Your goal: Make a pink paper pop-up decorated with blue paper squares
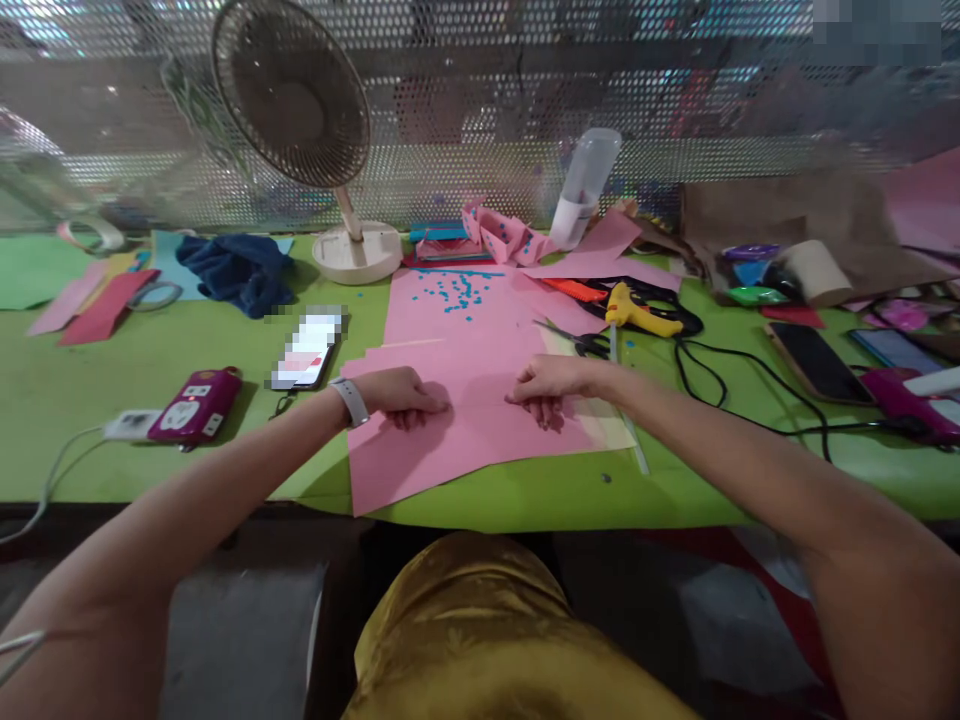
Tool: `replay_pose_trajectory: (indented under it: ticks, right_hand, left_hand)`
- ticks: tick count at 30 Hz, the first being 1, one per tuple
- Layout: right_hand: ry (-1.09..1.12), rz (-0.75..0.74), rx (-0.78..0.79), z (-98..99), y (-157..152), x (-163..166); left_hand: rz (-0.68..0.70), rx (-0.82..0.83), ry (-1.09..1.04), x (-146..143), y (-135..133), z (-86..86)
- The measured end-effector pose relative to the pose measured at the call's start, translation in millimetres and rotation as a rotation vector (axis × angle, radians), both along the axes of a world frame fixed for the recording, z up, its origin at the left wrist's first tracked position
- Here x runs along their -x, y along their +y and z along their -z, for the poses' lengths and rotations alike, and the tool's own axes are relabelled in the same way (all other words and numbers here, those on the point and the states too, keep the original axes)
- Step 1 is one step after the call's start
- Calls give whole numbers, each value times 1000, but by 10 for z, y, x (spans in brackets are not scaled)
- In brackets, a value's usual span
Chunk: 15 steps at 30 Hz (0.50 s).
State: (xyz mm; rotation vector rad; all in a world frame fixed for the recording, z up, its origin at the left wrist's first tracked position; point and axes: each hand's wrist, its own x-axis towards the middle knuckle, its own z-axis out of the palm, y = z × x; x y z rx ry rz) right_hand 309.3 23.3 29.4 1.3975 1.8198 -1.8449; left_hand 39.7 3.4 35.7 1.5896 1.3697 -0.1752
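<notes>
Pink paper (pixel 450 445) lies at the front of the table, under both hands. My left hand (pixel 405 395), with a pale watch band at the wrist, is closed, its thumb and forefinger pinched at the paper. A short way to the right, my right hand (pixel 547 385) is closed in a like pinch on it. Between the fingertips runs a faint line across the paper. Black scissors (pixel 589 343) lie just beyond my right hand. Farther back, small blue bits (pixel 463 292) are scattered over pink paper. The curled fingers hide exactly how the paper is gripped.
A fan (pixel 356 250) stands at the back left, near a dark blue cloth (pixel 238 272). Left of my hand are a lit phone (pixel 306 350) and a maroon power bank (pixel 196 405). A yellow glue gun (pixel 641 312) with its black cord lies right, before another phone (pixel 817 362).
</notes>
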Motion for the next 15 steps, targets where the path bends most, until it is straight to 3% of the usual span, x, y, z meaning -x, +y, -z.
replay_pose_trajectory:
  ticks: [5, 9, 11, 15]
  right_hand:
    - [4, 8, -1, 19, 1, 1]
    - [-24, -7, -43, 7, -23, 13]
    - [-32, -17, -194, -36, -66, 30]
    - [-41, -84, -812, -140, -197, 84]
  left_hand:
    - [-44, -4, 113, 592, -13, 14]
    - [-83, -16, 189, 906, -43, -117]
    - [-121, -74, 185, 942, -60, -207]
    - [-222, -257, 62, 747, -101, -332]
